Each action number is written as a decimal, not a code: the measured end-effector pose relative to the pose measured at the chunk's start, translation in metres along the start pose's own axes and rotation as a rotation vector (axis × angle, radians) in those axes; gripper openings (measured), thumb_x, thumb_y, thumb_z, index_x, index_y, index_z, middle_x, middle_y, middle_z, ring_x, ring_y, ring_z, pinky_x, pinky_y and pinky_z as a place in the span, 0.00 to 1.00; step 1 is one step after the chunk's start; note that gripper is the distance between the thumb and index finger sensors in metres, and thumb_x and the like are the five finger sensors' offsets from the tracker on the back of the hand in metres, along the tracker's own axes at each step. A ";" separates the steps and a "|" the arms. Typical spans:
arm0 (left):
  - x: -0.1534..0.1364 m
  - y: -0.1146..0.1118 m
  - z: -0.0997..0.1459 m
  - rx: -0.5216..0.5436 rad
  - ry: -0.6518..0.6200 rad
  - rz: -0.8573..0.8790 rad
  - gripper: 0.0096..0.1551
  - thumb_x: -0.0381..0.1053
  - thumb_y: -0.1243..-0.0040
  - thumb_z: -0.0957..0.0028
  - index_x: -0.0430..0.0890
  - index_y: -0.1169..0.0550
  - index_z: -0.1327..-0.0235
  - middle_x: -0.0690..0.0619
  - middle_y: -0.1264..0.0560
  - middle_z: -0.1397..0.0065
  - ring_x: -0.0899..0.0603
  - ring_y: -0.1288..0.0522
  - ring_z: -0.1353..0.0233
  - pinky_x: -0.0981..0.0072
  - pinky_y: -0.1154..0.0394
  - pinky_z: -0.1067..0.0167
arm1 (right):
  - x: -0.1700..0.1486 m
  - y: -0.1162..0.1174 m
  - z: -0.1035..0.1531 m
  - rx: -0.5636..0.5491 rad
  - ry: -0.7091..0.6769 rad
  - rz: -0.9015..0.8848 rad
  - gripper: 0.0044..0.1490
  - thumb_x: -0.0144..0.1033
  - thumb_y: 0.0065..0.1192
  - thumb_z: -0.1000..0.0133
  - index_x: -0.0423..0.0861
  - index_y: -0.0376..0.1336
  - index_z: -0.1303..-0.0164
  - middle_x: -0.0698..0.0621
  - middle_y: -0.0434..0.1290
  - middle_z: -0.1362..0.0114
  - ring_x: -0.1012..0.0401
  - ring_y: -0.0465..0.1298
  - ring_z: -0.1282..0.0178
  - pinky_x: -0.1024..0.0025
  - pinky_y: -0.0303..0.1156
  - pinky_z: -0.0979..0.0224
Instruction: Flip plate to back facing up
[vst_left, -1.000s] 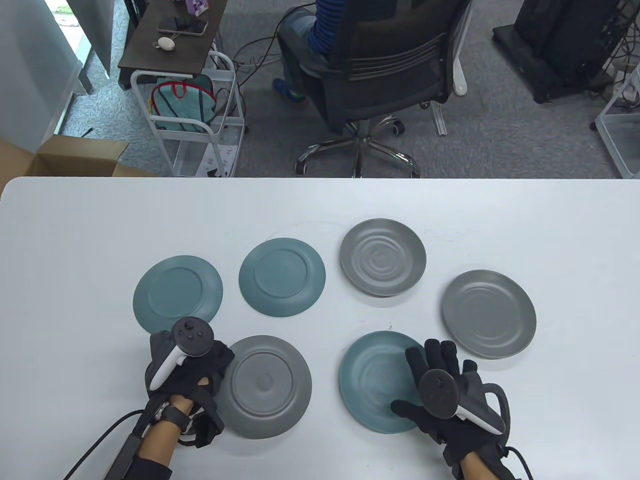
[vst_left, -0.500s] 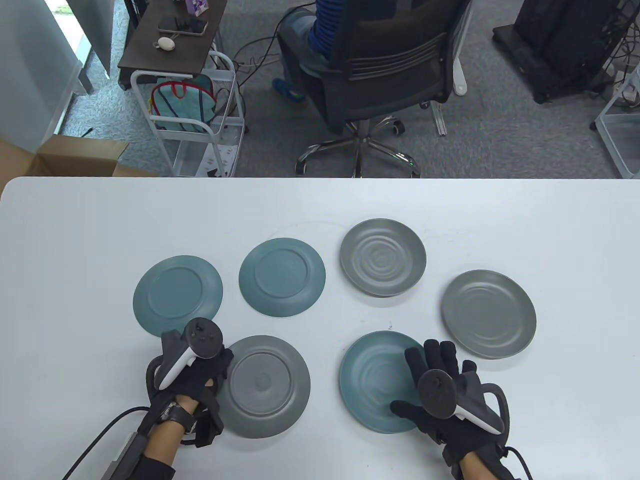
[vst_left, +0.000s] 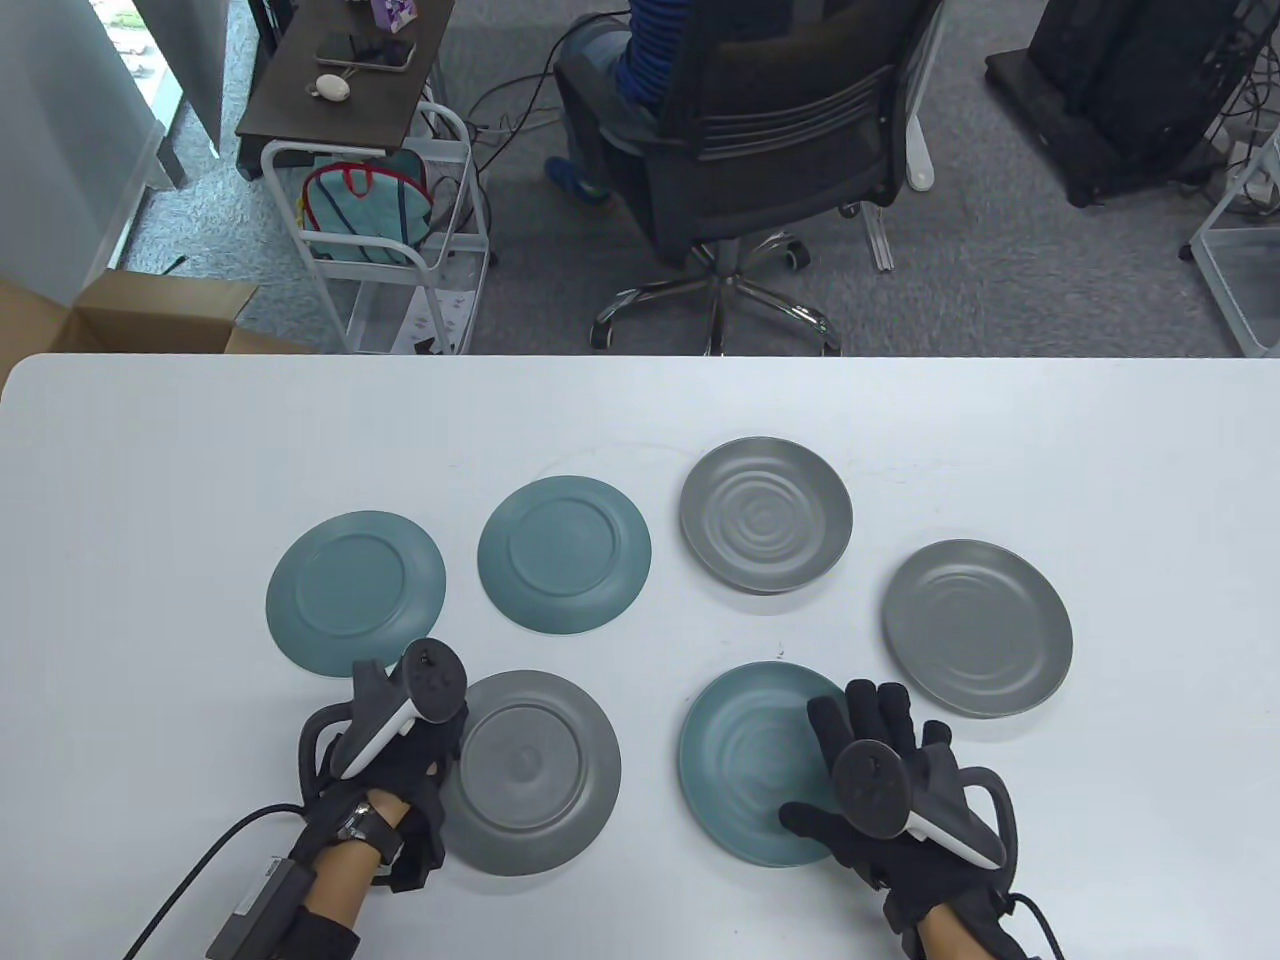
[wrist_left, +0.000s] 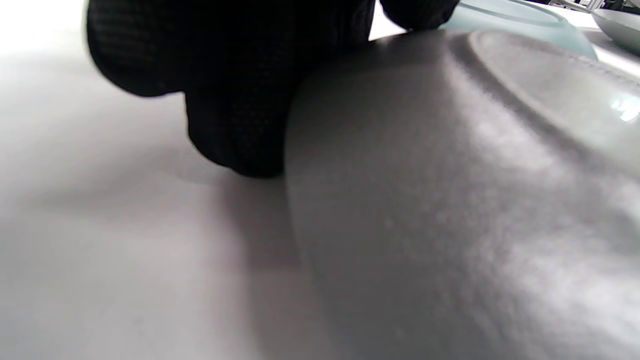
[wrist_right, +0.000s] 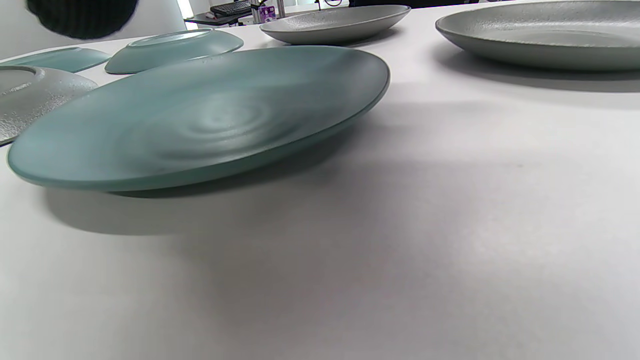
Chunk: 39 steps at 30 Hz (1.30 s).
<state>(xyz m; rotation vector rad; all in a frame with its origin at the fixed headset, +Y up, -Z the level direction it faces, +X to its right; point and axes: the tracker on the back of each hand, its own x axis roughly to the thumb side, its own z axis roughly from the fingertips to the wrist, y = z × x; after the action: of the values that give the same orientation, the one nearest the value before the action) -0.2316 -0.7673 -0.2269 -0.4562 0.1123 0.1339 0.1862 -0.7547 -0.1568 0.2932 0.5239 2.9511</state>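
Observation:
A teal plate (vst_left: 745, 765) lies face up, ripples showing, at the front right; it also shows in the right wrist view (wrist_right: 200, 115). My right hand (vst_left: 835, 760) rests over its right rim with the fingers spread and the thumb on the near rim. A grey plate (vst_left: 535, 770) lies back up at the front left, and its foot ring shows in the left wrist view (wrist_left: 450, 175). My left hand (vst_left: 440, 745) is at its left rim, and its fingertips (wrist_left: 235, 130) touch the rim and the table.
Two teal plates (vst_left: 355, 592) (vst_left: 563, 553) lie back up at the left and middle. Two grey plates (vst_left: 766, 513) (vst_left: 977, 627) lie face up at the back and right. The far edge of the white table (vst_left: 640, 400) borders an office chair (vst_left: 760, 140).
My left hand has shifted right and turned at the grey plate's rim; that plate has settled slightly. My right hand and the teal plate have barely moved.

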 end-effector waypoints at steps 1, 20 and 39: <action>0.001 0.000 0.000 0.004 0.000 -0.011 0.33 0.56 0.54 0.38 0.36 0.26 0.30 0.47 0.20 0.43 0.42 0.11 0.57 0.60 0.17 0.60 | 0.000 0.000 0.000 -0.001 0.000 0.001 0.63 0.71 0.49 0.48 0.49 0.32 0.14 0.38 0.31 0.12 0.40 0.32 0.14 0.29 0.36 0.20; 0.009 0.000 0.001 0.039 0.024 -0.116 0.33 0.57 0.53 0.38 0.36 0.26 0.31 0.47 0.19 0.43 0.42 0.11 0.57 0.61 0.17 0.61 | 0.002 0.001 0.000 -0.002 -0.007 0.005 0.63 0.71 0.49 0.48 0.49 0.32 0.14 0.38 0.31 0.12 0.40 0.32 0.14 0.29 0.36 0.20; 0.016 0.020 0.025 0.241 -0.044 -0.148 0.41 0.61 0.53 0.39 0.35 0.33 0.22 0.40 0.23 0.33 0.36 0.13 0.44 0.54 0.17 0.51 | 0.003 0.000 0.001 -0.014 -0.012 0.014 0.63 0.71 0.49 0.48 0.49 0.32 0.14 0.38 0.31 0.12 0.40 0.32 0.14 0.29 0.36 0.20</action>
<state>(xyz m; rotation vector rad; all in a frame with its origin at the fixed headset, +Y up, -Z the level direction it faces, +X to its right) -0.2166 -0.7363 -0.2155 -0.2200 0.0499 -0.0149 0.1830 -0.7541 -0.1552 0.3146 0.5018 2.9633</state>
